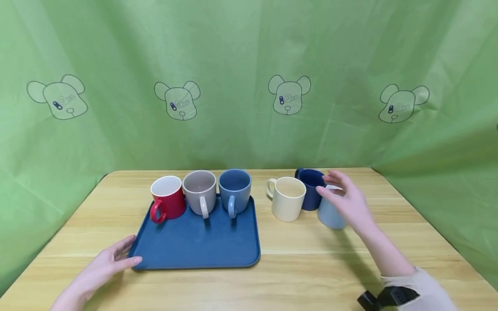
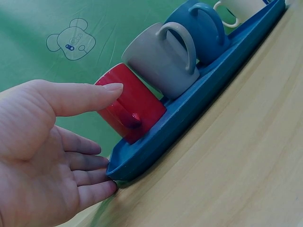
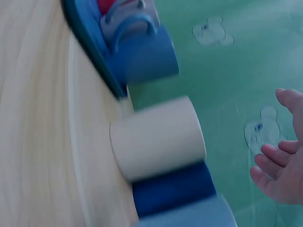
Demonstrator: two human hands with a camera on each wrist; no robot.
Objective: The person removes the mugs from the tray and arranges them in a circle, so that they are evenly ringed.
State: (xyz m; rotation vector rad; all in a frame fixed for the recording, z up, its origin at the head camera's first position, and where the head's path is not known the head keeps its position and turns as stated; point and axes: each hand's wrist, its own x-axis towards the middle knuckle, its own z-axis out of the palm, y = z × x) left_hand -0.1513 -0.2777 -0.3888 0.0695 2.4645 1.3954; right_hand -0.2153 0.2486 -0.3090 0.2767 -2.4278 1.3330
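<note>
Your right grip [image 1: 348, 201] is hanging wide and empty; the light-blue mug [image 1: 330, 214] is standing upright on the table [image 1: 311, 276] below it, beside the navy mug [image 1: 310, 198]. Your left grip [image 1: 106, 260], loose-fingered, is resting far off at the tray's [image 1: 198, 248] near-left corner. Your right grip is hiding part of the light-blue mug's rim; its handle isn't showing, and the right-wrist view is cutting it off.

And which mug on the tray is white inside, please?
The red mug, leftmost on the tray; the grey mug and blue mug there have darker insides.
</note>
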